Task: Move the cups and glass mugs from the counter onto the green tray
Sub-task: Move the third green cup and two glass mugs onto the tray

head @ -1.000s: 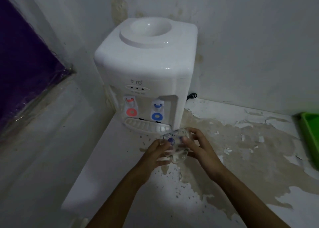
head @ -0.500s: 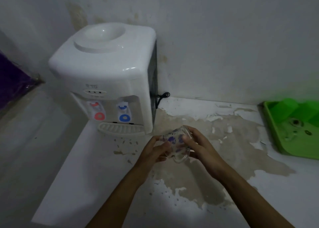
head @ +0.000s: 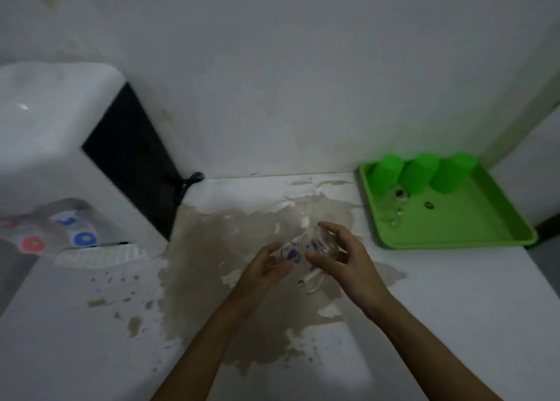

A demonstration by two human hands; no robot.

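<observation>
The glass mug is clear, printed with purple-blue flower shapes. The tray is bright green, and the three cups standing on it are the same green. The desk is white, its coating peeled away in a large beige-brown patch with scattered flecks. The water dispenser is white with a black side panel, one red tap button and one blue.

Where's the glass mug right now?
In the head view the glass mug is mid-frame, held between the left hand and right hand above the counter, left of the green tray.
</observation>
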